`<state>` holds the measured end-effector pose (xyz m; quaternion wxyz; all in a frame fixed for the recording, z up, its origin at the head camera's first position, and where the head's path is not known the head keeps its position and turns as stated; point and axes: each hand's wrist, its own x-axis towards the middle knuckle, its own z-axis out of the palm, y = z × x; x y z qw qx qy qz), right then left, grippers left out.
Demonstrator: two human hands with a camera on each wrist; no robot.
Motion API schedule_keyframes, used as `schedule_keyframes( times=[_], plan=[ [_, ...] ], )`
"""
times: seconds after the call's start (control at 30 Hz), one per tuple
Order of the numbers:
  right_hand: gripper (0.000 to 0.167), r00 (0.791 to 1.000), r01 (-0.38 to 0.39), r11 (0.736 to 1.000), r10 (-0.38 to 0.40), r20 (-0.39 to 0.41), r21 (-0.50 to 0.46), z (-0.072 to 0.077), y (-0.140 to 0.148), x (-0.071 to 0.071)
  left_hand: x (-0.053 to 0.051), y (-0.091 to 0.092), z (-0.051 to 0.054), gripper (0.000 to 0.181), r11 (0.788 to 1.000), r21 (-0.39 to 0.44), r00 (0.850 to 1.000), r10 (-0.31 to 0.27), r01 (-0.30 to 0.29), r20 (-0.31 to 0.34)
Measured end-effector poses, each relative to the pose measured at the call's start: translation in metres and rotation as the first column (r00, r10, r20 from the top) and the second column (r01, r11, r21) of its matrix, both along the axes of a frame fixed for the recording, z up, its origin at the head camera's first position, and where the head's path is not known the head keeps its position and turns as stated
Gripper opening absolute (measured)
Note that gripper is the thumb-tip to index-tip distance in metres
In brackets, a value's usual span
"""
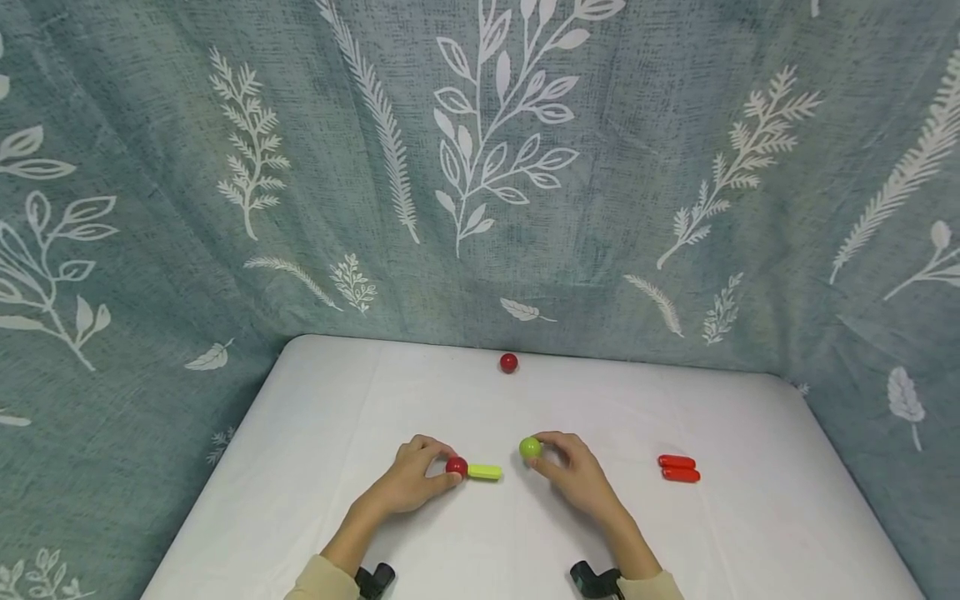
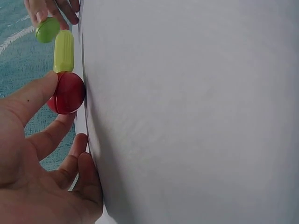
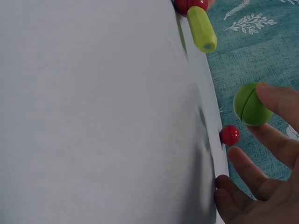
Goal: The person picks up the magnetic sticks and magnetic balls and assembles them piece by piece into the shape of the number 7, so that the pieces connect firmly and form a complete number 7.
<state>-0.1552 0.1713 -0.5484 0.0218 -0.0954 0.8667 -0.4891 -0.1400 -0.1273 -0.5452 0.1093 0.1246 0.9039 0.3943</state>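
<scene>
My left hand point(image 1: 408, 479) pinches a red ball point(image 1: 457, 467) between thumb and finger. A yellow-green handle point(image 1: 485, 472) extends from that ball toward the right; in the left wrist view the handle point(image 2: 64, 51) meets the ball point(image 2: 70, 93) end to end. My right hand point(image 1: 581, 479) pinches a green ball point(image 1: 530, 448) by its sides, a short way right of the handle and apart from it. The right wrist view shows a groove around the green ball point(image 3: 251, 105) and a hole in the handle's point(image 3: 202, 29) free end.
Another red ball point(image 1: 508, 362) lies near the far edge of the white table point(image 1: 360, 375). Two red handles point(image 1: 680, 475) lie side by side to the right of my right hand. A patterned blue-green cloth point(image 1: 315, 208) hangs behind the table.
</scene>
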Motion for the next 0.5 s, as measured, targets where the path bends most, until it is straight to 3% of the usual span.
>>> schedule_keyframes(
  times=[0.5],
  plan=[
    [0.03, 0.997, -0.076, 0.991, 0.077, -0.007, 0.107, -0.011, -0.005, 0.01, -0.002, -0.001, -0.004, 0.036, 1.0, -0.007, 1.0, 0.0, 0.0, 0.006]
  ],
)
